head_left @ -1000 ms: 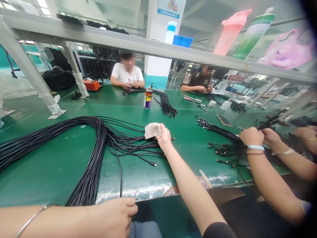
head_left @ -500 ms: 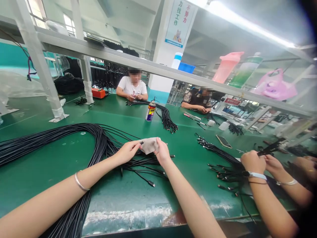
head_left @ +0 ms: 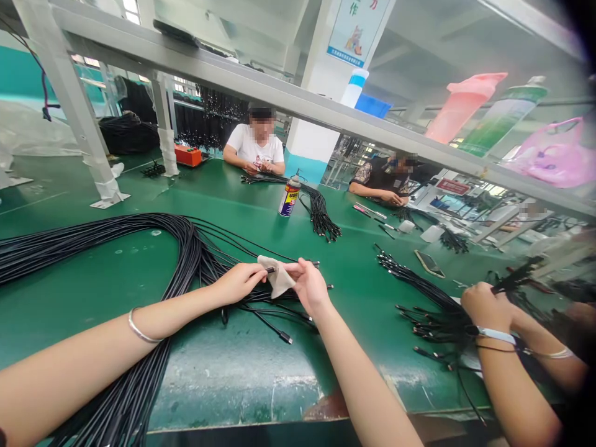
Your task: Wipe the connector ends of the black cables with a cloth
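My left hand [head_left: 238, 282] pinches the plug end of a black cable [head_left: 270, 269] at the middle of the green table [head_left: 116, 273]. My right hand [head_left: 308, 285] holds a small beige cloth [head_left: 278, 277] folded around that plug. Both hands hover over the loose ends of a large bundle of black cables [head_left: 153, 261] that fans across the table from the left. A silver bangle sits on my left wrist.
A spray can [head_left: 288, 197] stands beyond my hands, beside another cable bunch [head_left: 321, 217]. At the right a co-worker's hands [head_left: 484, 305] grip cables; a phone [head_left: 429, 263] lies near. Two people sit across the table. A metal shelf rail [head_left: 298, 99] crosses overhead with bottles on it.
My left hand rose from the table's near edge and took a cable plug. The right hand folded the cloth down around it. The view tilted slightly.
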### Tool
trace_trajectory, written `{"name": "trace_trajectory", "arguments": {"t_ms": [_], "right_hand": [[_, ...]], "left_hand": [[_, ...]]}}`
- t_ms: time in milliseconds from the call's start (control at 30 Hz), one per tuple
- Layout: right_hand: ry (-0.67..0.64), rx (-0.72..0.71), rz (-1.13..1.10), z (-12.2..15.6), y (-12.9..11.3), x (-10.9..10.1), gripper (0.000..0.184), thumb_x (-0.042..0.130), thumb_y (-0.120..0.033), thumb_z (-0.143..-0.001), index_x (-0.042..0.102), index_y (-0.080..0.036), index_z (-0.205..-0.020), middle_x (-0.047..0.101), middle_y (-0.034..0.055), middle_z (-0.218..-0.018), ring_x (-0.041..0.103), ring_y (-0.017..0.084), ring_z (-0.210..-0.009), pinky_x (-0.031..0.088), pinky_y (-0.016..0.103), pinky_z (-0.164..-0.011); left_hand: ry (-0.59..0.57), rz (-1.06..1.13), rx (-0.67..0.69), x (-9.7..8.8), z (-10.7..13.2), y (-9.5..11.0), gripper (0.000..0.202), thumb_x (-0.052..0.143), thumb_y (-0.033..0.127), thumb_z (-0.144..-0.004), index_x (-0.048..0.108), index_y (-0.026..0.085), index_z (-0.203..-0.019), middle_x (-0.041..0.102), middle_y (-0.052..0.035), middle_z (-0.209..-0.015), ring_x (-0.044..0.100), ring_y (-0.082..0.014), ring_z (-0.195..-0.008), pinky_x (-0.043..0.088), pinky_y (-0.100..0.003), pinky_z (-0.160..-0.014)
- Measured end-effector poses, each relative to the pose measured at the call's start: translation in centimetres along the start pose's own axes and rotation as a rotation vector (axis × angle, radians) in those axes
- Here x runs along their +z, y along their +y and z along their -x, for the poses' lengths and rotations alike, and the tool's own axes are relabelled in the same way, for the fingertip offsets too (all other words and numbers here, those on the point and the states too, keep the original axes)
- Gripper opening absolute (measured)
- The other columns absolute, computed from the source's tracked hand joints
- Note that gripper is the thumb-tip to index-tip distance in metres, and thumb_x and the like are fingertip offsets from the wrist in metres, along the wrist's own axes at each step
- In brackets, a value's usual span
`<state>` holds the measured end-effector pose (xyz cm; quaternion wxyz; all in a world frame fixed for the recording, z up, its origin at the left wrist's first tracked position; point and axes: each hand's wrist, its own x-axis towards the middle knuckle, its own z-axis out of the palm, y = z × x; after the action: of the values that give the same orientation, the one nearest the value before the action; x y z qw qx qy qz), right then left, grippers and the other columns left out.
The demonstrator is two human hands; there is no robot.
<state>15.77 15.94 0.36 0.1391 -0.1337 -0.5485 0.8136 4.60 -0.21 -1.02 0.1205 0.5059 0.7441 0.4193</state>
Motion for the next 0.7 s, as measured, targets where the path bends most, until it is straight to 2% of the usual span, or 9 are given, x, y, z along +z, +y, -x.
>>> {"name": "trace_trajectory", "arguments": {"t_ms": [100, 200, 300, 467, 700], "right_hand": [[0.029, -0.014, 0.041, 0.2, 0.3, -0.1, 0.026, 0.074, -0.036, -0.068, 0.075, -0.012, -0.079, 0.075, 0.0119, -0.092, 0.070, 0.021, -0.086, 0.054, 0.033, -0.084], [0.029, -0.064, 0.115, 0.3, 0.8, 0.0, 0.031, 0.082, -0.029, -0.061, 0.074, -0.015, -0.087, 0.075, 0.0085, -0.090, 0.070, 0.018, -0.084, 0.054, 0.032, -0.084], [0.035, -0.123, 0.222, 0.2, 1.2, 0.1, 0.033, 0.085, -0.030, -0.058, 0.073, -0.016, -0.085, 0.074, 0.0066, -0.084, 0.068, 0.017, -0.076, 0.054, 0.030, -0.076], [0.034, -0.182, 0.371, 0.0, 1.2, 0.3, 0.023, 0.079, -0.036, -0.064, 0.073, -0.016, -0.073, 0.071, 0.0031, -0.072, 0.063, 0.015, -0.065, 0.051, 0.027, -0.065], [0.011, -0.217, 0.457, 0.0, 1.0, 0.1, 0.025, 0.072, -0.041, -0.071, 0.072, -0.016, -0.073, 0.069, 0.0028, -0.071, 0.060, 0.015, -0.064, 0.048, 0.026, -0.063]], "left_hand": [[-0.010, -0.009, 0.004, 0.2, 0.1, -0.1, 0.037, 0.037, 0.038, -0.093, 0.060, 0.017, -0.072, 0.060, -0.0024, -0.068, 0.051, -0.0161, -0.063, 0.034, -0.025, -0.062], [-0.023, -0.012, 0.017, 0.2, 0.1, 0.0, 0.037, 0.037, 0.037, -0.093, 0.059, 0.017, -0.071, 0.058, -0.0015, -0.066, 0.049, -0.0149, -0.061, 0.032, -0.024, -0.060], [-0.045, -0.027, 0.066, 0.2, 0.3, 0.2, 0.038, 0.036, 0.038, -0.095, 0.058, 0.017, -0.072, 0.055, 0.0000, -0.065, 0.047, -0.0136, -0.059, 0.031, -0.024, -0.059], [-0.029, -0.025, 0.087, 0.2, 0.4, 0.5, 0.038, 0.035, 0.038, -0.096, 0.055, 0.017, -0.071, 0.052, 0.0007, -0.062, 0.044, -0.0129, -0.057, 0.028, -0.024, -0.057], [-0.024, -0.087, 0.073, 0.1, 0.6, 0.8, 0.037, 0.036, 0.039, -0.096, 0.053, 0.017, -0.071, 0.051, 0.0010, -0.063, 0.044, -0.0124, -0.057, 0.028, -0.024, -0.057]]}}
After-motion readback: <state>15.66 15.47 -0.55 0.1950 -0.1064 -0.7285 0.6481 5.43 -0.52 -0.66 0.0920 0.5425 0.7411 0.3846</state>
